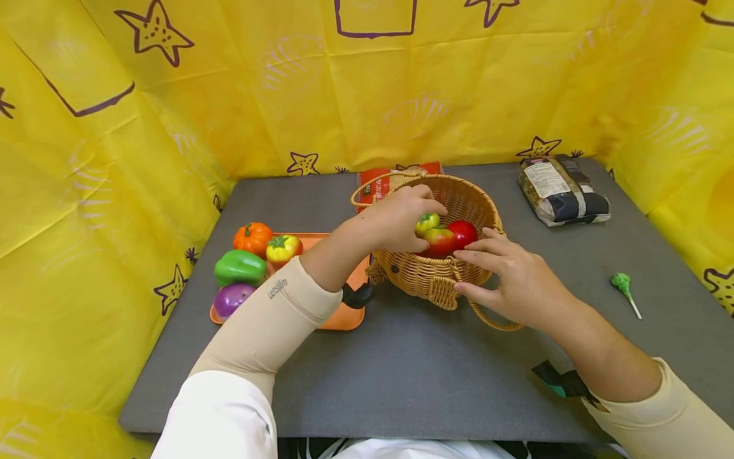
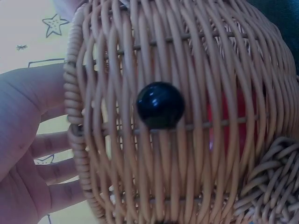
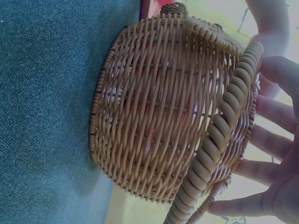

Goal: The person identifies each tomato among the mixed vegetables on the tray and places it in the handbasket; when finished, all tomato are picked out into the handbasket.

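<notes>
A fish-shaped wicker basket [image 1: 415, 274] stands on the grey table with a red apple [image 1: 463, 233], a red-and-yellow fruit [image 1: 439, 243] and a yellow-green piece [image 1: 427, 222] inside. My left hand [image 1: 404, 217] is over the basket's left rim, its fingers reaching inward beside the fruit. In the left wrist view, those fingers pass behind the rim, near the basket's black bead eye [image 2: 160, 105]. My right hand [image 1: 510, 277] is at the front right, fingers spread and fingertips at the rim. A twisted handle [image 3: 219, 130] hangs down beside it in the right wrist view.
Left of the basket, an orange tray [image 1: 338, 322] bears a toy pumpkin [image 1: 252, 238], green pepper [image 1: 239, 268], yellow-red tomato [image 1: 283, 248] and purple vegetable [image 1: 232, 299]. A red packet [image 1: 371, 185] lies behind the basket. At right are a dark bag [image 1: 564, 191] and green lollipop [image 1: 621, 282].
</notes>
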{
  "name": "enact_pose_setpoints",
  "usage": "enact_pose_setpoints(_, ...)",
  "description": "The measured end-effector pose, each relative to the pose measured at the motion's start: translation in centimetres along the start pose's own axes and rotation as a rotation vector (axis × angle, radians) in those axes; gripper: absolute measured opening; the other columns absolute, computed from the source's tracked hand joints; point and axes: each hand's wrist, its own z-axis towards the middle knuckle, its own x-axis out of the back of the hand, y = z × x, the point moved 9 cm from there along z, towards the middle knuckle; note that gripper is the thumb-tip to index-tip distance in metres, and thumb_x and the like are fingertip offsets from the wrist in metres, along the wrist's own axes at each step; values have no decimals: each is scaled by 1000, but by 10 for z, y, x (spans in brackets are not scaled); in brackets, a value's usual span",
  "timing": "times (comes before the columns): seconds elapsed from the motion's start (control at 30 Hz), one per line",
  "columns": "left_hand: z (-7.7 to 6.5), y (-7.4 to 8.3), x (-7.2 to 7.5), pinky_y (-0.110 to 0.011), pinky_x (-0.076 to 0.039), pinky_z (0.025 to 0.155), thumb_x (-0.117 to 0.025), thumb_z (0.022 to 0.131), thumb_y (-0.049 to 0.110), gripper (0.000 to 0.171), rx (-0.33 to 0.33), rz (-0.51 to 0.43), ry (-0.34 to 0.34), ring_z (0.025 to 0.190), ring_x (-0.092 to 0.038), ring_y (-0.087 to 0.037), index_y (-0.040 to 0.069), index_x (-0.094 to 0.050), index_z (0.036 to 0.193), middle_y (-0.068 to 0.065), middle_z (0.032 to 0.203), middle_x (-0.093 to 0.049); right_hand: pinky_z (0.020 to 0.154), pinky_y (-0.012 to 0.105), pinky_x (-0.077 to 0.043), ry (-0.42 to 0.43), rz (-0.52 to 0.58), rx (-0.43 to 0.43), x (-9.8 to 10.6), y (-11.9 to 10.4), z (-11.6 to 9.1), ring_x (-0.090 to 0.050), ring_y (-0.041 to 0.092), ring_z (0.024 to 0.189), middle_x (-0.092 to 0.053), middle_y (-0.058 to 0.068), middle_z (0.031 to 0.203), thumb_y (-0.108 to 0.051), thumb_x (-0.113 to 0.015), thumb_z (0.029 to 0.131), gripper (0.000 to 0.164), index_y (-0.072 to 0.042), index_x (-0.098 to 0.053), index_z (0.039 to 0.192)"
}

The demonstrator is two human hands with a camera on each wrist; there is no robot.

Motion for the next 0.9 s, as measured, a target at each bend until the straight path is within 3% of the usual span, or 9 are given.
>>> enact_pose_setpoints(0.2,-14,-7,16,-33,-49,100,-77,89,28,56,-10,-35,73,120,-53,-21,18,-61,142,-5,133,-55,90,66,-52,-16,2,-15,-1,1,1,-53,45,133,-72,8,118,-33,-89,78,50,-17,-76,123)
enact_pose_setpoints(0.33,-29,-20,26,-36,-46,103,-77,88,28,56,30,-43,100,124,-52,-23,18,-61,142,-5,136,-55,90,67,-52,-27,2,-25,-2,1,1,-53,45,134,-71,8,118,-33,-89,78,50,-17,-76,124)
enact_pose_setpoints(0.5,-50,-48,28,-41,-45,104,-76,90,30,59,131,-78,83,129,-48,-26,22,-57,145,-5,143,-49,89,67,-52,-31,-1,-26,-2,0,1,-52,45,135,-71,8,119,-33,-88,79,50,-16,-76,124)
enact_pose_setpoints(0.67,-71,-78,27,-42,-48,99,-77,89,28,60,205,-105,83,120,-52,-26,21,-58,145,-6,139,-50,90,67,-52,-32,-3,-29,-2,1,1,-52,45,135,-71,8,118,-33,-89,78,50,-16,-76,124)
enact_pose_setpoints(0.9,-99,-121,14,-49,-46,104,-78,88,24,60,323,-76,49,125,-50,-32,18,-59,144,-10,137,-50,91,67,-52,-17,-2,-21,-1,0,1,-53,45,134,-71,8,117,-31,-90,76,50,-15,-76,122)
